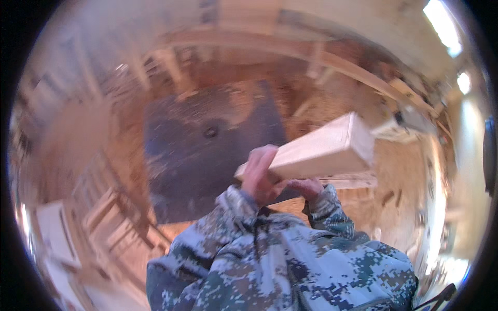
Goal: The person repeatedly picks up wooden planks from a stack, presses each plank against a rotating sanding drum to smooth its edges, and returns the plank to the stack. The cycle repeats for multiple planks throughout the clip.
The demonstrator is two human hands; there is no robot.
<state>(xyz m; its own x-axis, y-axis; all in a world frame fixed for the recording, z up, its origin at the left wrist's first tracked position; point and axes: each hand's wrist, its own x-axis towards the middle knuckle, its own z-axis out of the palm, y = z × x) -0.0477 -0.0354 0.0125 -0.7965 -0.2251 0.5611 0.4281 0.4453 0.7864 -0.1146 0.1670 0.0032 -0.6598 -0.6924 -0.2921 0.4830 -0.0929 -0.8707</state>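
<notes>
While the left hand wraps the left end of a squared pale timber, the right hand sits below it, its grip partly hidden. Held aslant across the view of a dark tabletop's right edge, the timber looks stiff, sturdy and fairly heavy, best gripped toward both ends.

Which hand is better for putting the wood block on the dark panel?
Probably the left hand: it grips the wood block, nearer the dark panel. The right hand is farther away and partly hidden.
</notes>
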